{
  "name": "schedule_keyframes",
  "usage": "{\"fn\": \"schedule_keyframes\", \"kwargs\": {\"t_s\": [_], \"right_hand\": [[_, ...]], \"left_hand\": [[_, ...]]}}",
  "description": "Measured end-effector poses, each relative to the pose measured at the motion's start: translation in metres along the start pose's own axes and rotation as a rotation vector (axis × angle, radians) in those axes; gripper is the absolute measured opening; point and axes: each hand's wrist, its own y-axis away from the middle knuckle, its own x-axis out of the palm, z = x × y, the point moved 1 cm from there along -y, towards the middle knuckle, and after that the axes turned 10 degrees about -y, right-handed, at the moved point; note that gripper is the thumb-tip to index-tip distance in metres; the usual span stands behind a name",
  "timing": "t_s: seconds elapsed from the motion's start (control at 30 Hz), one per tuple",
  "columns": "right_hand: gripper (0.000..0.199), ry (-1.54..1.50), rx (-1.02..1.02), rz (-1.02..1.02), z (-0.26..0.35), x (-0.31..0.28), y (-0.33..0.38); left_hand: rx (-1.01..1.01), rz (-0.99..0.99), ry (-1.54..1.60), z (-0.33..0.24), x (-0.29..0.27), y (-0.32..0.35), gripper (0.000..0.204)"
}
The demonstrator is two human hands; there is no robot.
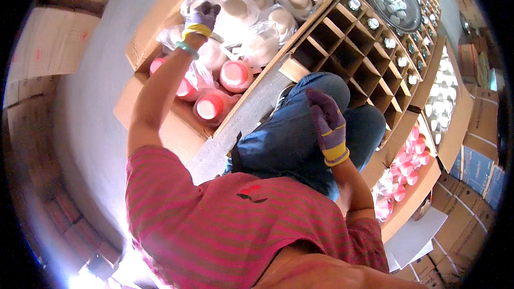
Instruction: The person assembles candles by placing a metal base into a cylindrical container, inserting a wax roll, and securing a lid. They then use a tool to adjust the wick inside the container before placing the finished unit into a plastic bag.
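Note:
My left hand (201, 20), in a purple and yellow glove, reaches over an open cardboard box (140, 40). Its fingers are closed among plastic-wrapped bottles with white caps (234, 9); anything inside them is hidden. Nearer to me in that box stand bagged bottles with red caps (209, 107). Above my knees is my right hand (327, 123), gloved alike, its fingers bent and pressed together; whatever they may hold does not show. Just beyond that hand lies a box with cardboard dividers (349, 56), many cells of it without bottles, and white-capped bottles (390, 43) along its far right side.
A round metal tray of white caps (393, 1) rests on the divider box. On the right are boxes of white-capped bottles (443, 93) and red-capped bottles (409, 166). Stacked cartons (53, 40) line the left; strapped cartons (463, 208) stand at the right.

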Motion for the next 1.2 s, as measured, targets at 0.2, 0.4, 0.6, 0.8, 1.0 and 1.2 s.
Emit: {"fn": "schedule_keyframes", "kwargs": {"t_s": [0.2,0.4,0.6,0.8,1.0,1.2], "right_hand": [[0.037,-0.143,-0.126,0.070,-0.010,0.039,-0.003],[0.094,-0.102,-0.739,-0.089,0.029,0.064,-0.022],[0.077,0.069,-0.934,-0.427,0.061,-0.008,0.024],[0.060,0.066,-0.986,-0.674,0.076,-0.068,0.073],[0.045,-0.101,-0.979,-0.816,0.074,-0.105,0.094],[0.061,-0.384,-0.643,-0.632,0.018,-0.104,0.143]], "left_hand": [[0.463,0.000,0.729,-0.221,-0.141,0.115,0.025],[0.727,0.298,0.942,-0.317,-0.164,0.221,0.022],[1.260,0.327,0.741,-0.356,-0.112,0.289,0.020],[1.629,0.187,0.837,-0.387,-0.069,0.351,0.021],[1.506,0.085,0.533,-0.374,-0.100,0.303,0.046],[1.081,-0.276,0.658,-0.357,-0.034,0.291,0.095]]}}
